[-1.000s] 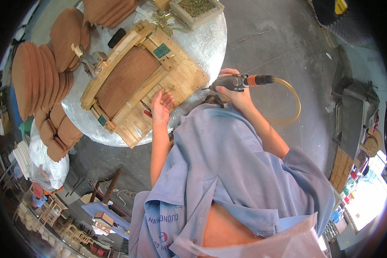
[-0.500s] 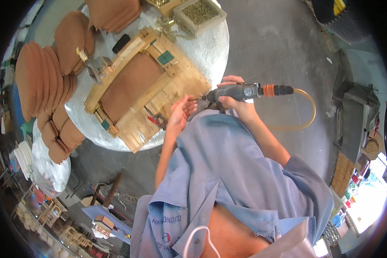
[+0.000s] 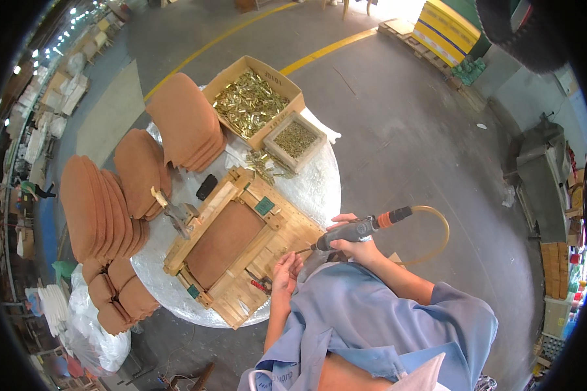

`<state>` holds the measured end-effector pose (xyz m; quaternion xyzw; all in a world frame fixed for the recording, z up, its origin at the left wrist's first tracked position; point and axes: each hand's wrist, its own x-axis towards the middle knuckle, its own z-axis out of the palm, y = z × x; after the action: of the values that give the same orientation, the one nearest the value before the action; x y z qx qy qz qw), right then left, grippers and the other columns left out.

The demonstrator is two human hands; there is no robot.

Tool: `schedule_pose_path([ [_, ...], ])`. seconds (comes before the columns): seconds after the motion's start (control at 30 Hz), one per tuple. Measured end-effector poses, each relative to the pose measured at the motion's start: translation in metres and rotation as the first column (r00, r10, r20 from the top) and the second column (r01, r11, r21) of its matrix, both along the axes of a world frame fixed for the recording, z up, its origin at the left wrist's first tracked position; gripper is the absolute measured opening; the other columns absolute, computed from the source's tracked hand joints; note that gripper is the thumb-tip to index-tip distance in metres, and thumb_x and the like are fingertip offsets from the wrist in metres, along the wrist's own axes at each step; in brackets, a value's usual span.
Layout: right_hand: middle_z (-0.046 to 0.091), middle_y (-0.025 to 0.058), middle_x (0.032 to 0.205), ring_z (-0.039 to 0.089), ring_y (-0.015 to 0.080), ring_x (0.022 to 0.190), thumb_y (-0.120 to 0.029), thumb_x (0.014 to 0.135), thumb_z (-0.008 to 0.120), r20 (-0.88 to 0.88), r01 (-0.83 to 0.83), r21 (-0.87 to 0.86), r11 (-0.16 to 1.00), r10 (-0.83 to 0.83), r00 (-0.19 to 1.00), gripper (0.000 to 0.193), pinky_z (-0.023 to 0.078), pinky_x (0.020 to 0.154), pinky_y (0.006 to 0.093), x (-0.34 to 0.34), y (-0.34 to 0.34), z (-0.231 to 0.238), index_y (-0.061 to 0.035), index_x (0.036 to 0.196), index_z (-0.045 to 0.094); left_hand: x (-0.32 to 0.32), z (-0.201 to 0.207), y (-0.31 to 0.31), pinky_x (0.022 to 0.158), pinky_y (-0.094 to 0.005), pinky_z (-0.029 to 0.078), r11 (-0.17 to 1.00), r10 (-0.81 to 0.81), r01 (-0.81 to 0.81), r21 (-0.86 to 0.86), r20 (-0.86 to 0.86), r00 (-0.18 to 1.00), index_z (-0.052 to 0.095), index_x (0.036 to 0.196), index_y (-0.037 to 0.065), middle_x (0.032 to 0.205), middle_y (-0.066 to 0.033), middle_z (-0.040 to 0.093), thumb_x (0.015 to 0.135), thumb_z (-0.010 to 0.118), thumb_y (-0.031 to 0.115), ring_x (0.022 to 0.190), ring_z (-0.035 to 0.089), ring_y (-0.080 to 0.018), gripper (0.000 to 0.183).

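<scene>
Dark grey housing identifies the pneumatic driver (image 3: pixel 353 231), which, as I view it from my remote post, lies at three o'clock from the wooden jig (image 3: pixel 300 229), just past the edge of the film-wrapped worktop (image 3: pixel 319 189). The right grip (image 3: pixel 365 251) is closed around its body. The left grip (image 3: pixel 285 270), at four o'clock from the jig's middle, is curled nearly closed, with its fingertips at the end of the bit (image 3: pixel 304 250); whether they pinch the bit itself or a small fastener, I cannot tell at this size.

I judge the step in hand to be a fitting or steadying at the bit's tip. To do it well, I would line up the left fingertips with the bit's axis and bring the parts together straight, without side load, leaving the drive idle while skin is so near. Slack in the hose (image 3: pixel 447 231) should spare the wrist a sideways tug.

The driver appears as a stout cylinder tapering to a dark nose, its thin bit directed between eight and nine o'clock. At its two-o'clock end an orange collar (image 3: pixel 386 219) meets a black connector (image 3: pixel 403 212), from which the amber hose loops clockwise toward the right forearm (image 3: pixel 401 277).
</scene>
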<state>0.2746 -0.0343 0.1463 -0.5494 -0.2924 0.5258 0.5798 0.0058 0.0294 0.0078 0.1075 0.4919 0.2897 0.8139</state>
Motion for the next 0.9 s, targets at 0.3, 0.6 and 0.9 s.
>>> schedule_pose_path([
  [0.3, 0.075, 0.0107, 0.12, 0.073, 0.0186, 0.106, -0.006, 0.083, 0.084, -0.162, 0.011, -0.082, 0.997, -0.025, 0.987, 0.062, 0.063, 0.085, 0.0342, -0.002, 0.007, 0.012, -0.0067, 0.14, 0.059, -0.017, -0.001, 0.001, 0.072, -0.0322, 0.066, 0.991, -0.09, 0.091, 0.098, -0.01, 0.996, 0.073, 0.114, 0.007, 0.094, -0.0056, 0.078, 0.105, 0.074, 0.018, 0.08, 0.078, -0.0181, 0.015],
  [0.6, 0.07, 0.0163, 0.126, 0.074, 0.0272, 0.11, -0.008, 0.089, 0.077, -0.263, -0.023, -0.198, 0.98, -0.03, 0.964, 0.059, 0.066, 0.084, 0.0415, 0.008, 0.011, 0.021, -0.0099, 0.143, 0.055, -0.033, 0.0, 0.005, 0.069, -0.0334, 0.066, 0.947, -0.266, 0.254, 0.199, 0.039, 0.963, 0.07, 0.109, 0.006, 0.088, -0.0051, 0.076, 0.107, 0.07, 0.023, 0.073, 0.076, -0.0169, 0.018],
  [0.9, 0.071, 0.0166, 0.126, 0.073, 0.0282, 0.113, -0.01, 0.09, 0.076, -0.247, -0.013, -0.218, 0.976, -0.043, 0.968, 0.059, 0.066, 0.086, 0.0437, 0.003, 0.019, 0.02, -0.0107, 0.145, 0.053, -0.029, -0.003, 0.008, 0.067, -0.0336, 0.065, 0.946, -0.263, 0.253, 0.201, 0.021, 0.965, 0.069, 0.109, 0.005, 0.086, -0.0058, 0.074, 0.108, 0.068, 0.025, 0.072, 0.075, -0.0171, 0.021],
])
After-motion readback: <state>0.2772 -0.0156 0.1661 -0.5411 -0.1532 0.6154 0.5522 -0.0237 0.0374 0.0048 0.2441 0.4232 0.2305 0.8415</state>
